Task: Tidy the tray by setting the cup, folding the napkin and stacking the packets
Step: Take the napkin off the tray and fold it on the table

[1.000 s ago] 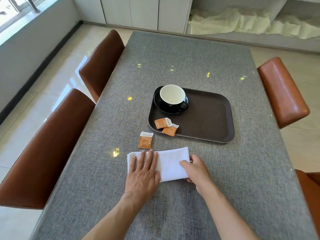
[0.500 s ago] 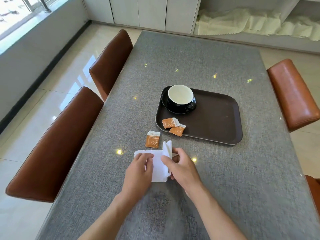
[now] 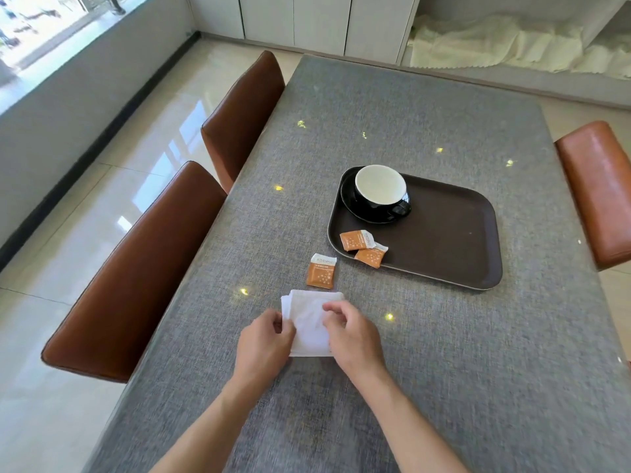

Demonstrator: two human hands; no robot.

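Observation:
A white napkin (image 3: 309, 319) lies folded into a small square on the grey table, near me. My left hand (image 3: 264, 339) pinches its left edge and my right hand (image 3: 351, 332) rests on its right side, fingers curled over the cloth. Behind it lies one orange packet (image 3: 321, 272) on the table. Two more orange packets (image 3: 356, 240) (image 3: 370, 257) overlap in the near-left corner of the dark brown tray (image 3: 454, 240). A black cup (image 3: 380, 187) with a white inside stands upright on a black saucer (image 3: 351, 208) in the tray's far-left corner.
The grey table (image 3: 409, 114) has two brown chairs (image 3: 136, 271) (image 3: 242, 117) pushed in on the left and one orange-brown chair (image 3: 601, 189) on the right. White cabinets and pale cloth on a shelf lie beyond the far end.
The napkin was a wide rectangle under both hands. My right hand carried its right half over to the left, and it now lies as a small square held by both hands.

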